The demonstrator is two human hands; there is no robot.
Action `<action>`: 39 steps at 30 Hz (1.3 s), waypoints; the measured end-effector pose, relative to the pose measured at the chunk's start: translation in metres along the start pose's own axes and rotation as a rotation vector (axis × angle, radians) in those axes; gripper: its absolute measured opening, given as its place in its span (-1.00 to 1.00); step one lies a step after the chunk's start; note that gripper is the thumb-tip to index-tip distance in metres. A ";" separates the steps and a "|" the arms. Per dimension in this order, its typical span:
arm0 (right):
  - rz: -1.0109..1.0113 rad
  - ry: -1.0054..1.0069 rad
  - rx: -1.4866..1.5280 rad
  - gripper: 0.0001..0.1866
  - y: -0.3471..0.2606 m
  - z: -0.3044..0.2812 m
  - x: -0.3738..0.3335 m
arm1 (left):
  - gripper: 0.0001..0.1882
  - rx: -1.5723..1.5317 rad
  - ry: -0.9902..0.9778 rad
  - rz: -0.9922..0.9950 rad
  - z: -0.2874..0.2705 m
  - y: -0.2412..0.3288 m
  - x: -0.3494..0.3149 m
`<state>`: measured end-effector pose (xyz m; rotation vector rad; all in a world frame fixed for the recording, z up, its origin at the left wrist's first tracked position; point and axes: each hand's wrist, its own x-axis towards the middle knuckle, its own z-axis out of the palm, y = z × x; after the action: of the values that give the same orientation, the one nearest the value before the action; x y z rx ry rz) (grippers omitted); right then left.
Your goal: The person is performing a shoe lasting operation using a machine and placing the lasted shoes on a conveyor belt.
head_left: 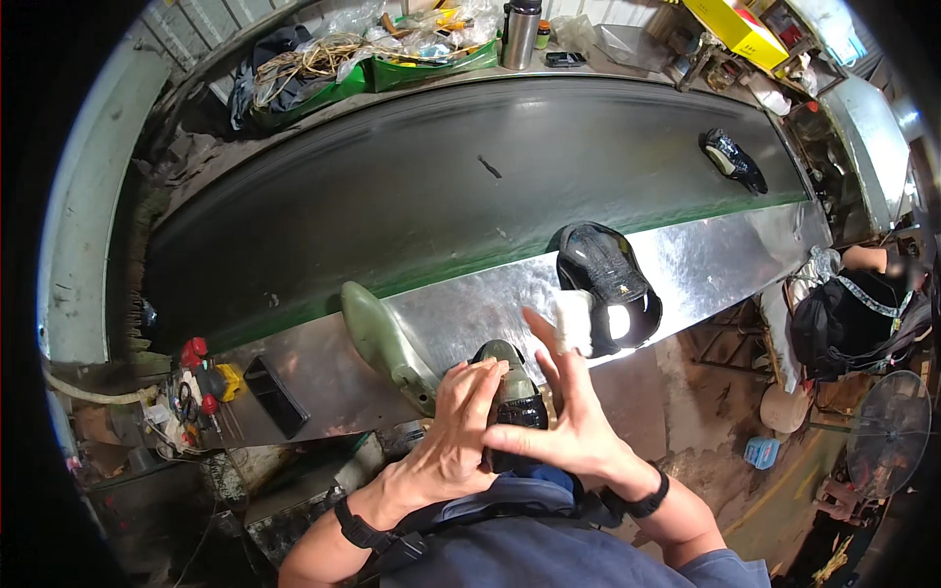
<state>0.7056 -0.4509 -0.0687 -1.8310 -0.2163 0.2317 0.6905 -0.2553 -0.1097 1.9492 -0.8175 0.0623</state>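
Note:
My left hand point(461, 421) is wrapped round a black shoe point(520, 410) held close to my body, its fingers lying across the olive-green form in the shoe's opening. My right hand point(564, 421) is raised at the shoe's right side with fingers spread, the thumb by the shoe. At its fingertips is a white soft-looking piece point(573, 323); whether it covers a finger or lies behind is unclear. An olive-green shoe last point(377, 328) lies to the left on the metal ledge. A black, rounded, shoe-like piece point(593, 257) sits just beyond my right hand.
Beyond the metal ledge point(706, 255) runs a wide dark belt point(392, 186), with another black shoe point(730, 162) far right. A phone point(276, 397) and screwdrivers point(209, 402) are at left. A steel flask point(520, 34) stands behind. A fan point(887, 431) and another person point(867, 309) are at right.

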 end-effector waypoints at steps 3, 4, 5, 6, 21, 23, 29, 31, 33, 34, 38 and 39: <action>0.310 -0.091 0.203 0.37 -0.010 -0.001 -0.017 | 0.26 -0.115 -0.107 -0.053 0.001 0.005 0.005; 0.279 -0.095 0.040 0.36 -0.010 -0.004 -0.020 | 0.27 -0.202 -0.199 -0.080 -0.001 0.006 0.004; 0.300 -0.086 0.054 0.36 -0.010 -0.008 -0.024 | 0.27 -0.213 -0.158 -0.055 -0.002 0.006 0.003; 0.414 -0.084 0.129 0.36 -0.010 -0.014 -0.030 | 0.26 -0.334 -0.098 -0.156 -0.005 0.004 0.000; -0.185 -0.074 0.417 -0.03 -0.038 -0.006 -0.060 | -0.73 -1.392 0.696 -0.959 -0.073 0.016 0.020; -0.331 0.037 0.243 -0.05 -0.040 0.002 -0.057 | -0.73 -1.327 0.742 -0.964 -0.079 0.023 0.020; -0.119 0.085 0.476 -0.14 -0.047 0.012 -0.061 | -0.57 -1.158 0.949 -0.585 -0.081 0.044 0.010; -0.104 0.057 0.486 -0.16 -0.048 0.013 -0.060 | -0.56 -1.149 0.959 -0.550 -0.085 0.049 0.007; -0.544 0.077 0.122 0.02 -0.048 0.014 -0.057 | -0.57 -1.171 0.953 -0.548 -0.088 0.052 0.006; -0.476 0.011 0.031 0.08 -0.048 0.012 -0.057 | -0.57 -1.158 0.977 -0.566 -0.089 0.053 0.005; -0.567 0.041 0.166 -0.03 -0.049 0.017 -0.054 | -0.58 -1.184 1.057 -0.679 -0.090 0.052 0.001; -0.535 0.035 0.150 -0.09 -0.049 0.017 -0.053 | -0.58 -1.171 1.080 -0.684 -0.090 0.052 0.000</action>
<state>0.6486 -0.4361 -0.0236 -1.5643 -0.6340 -0.1553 0.6871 -0.1980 -0.0228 0.7370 0.5041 0.1590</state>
